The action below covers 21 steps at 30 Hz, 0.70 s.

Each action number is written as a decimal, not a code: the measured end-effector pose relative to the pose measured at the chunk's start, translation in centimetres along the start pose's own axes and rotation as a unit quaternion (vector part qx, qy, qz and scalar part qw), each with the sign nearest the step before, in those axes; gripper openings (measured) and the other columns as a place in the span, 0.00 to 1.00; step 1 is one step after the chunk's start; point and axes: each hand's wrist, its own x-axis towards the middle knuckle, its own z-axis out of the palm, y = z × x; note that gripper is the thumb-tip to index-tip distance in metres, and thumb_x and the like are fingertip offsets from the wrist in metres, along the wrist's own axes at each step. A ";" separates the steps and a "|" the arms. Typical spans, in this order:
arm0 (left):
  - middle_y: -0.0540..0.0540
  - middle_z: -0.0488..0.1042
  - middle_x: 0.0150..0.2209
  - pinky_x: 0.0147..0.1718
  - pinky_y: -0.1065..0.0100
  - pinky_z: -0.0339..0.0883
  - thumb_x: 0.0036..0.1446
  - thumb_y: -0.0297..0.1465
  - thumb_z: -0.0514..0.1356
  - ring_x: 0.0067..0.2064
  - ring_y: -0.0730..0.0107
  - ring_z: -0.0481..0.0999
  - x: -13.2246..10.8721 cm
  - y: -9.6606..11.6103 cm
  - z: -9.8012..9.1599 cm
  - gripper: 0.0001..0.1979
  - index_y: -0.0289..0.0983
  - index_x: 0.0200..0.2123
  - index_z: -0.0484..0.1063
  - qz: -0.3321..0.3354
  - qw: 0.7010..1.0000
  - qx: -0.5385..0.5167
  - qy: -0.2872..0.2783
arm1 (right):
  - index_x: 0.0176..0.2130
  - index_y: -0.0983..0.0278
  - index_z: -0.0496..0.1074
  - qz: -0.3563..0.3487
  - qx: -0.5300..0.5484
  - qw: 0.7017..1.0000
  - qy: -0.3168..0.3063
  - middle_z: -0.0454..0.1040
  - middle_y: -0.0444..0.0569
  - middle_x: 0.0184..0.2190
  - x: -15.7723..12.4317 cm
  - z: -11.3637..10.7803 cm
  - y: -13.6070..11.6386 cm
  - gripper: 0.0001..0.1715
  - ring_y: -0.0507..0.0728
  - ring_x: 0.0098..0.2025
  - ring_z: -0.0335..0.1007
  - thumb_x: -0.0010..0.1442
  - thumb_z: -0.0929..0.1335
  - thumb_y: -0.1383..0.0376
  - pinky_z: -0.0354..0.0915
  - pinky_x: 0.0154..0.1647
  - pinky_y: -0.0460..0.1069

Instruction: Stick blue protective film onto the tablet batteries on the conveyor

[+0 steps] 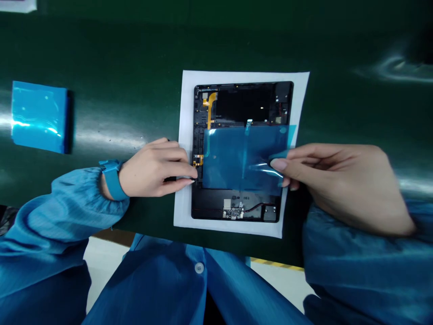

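An opened black tablet chassis (pixel 237 205) lies on a white sheet (pixel 184 113) on the green belt. A translucent blue film (pixel 237 158) covers its middle. My right hand (pixel 338 180) pinches the film's right edge between thumb and fingers, and the film creases there. My left hand (pixel 155 167) rests at the chassis's left edge with fingers curled, fingertips pressing on the frame near a small orange flex cable (pixel 199 160). A longer orange flex (pixel 209 108) runs along the upper left of the chassis.
The dark green conveyor belt (pixel 118 67) spans the view. A separate blue film-covered piece (pixel 39 116) lies on it at the far left. My blue sleeves and coat fill the bottom. A blue wrist strap (pixel 113 180) circles my left wrist.
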 end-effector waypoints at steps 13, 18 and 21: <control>0.48 0.78 0.35 0.35 0.65 0.61 0.67 0.33 0.60 0.36 0.69 0.75 0.0 0.0 -0.1 0.07 0.40 0.42 0.78 0.007 1.000 -0.001 0.003 | 0.31 0.64 0.81 -0.001 0.011 1.000 -0.015 0.75 0.45 0.19 0.1 -0.1 -0.1 0.18 0.48 0.18 0.68 0.47 0.81 0.53 0.67 0.19 0.40; 0.48 0.78 0.35 0.34 0.65 0.61 0.67 0.33 0.60 0.37 0.69 0.75 0.0 -0.1 0.0 0.07 0.40 0.42 0.78 0.007 1.000 -0.003 0.005 | 0.33 0.65 0.81 0.006 0.031 0.999 -0.020 0.77 0.47 0.21 0.1 -0.1 0.1 0.23 0.51 0.20 0.72 0.45 0.81 0.51 0.71 0.22 0.43; 0.48 0.79 0.36 0.34 0.65 0.62 0.67 0.34 0.60 0.37 0.69 0.76 -0.1 -0.1 -0.1 0.07 0.40 0.43 0.78 0.002 1.000 -0.004 0.003 | 0.35 0.66 0.82 0.002 0.024 1.000 -0.020 0.77 0.48 0.21 0.2 -0.2 0.1 0.24 0.52 0.20 0.72 0.44 0.81 0.52 0.72 0.22 0.45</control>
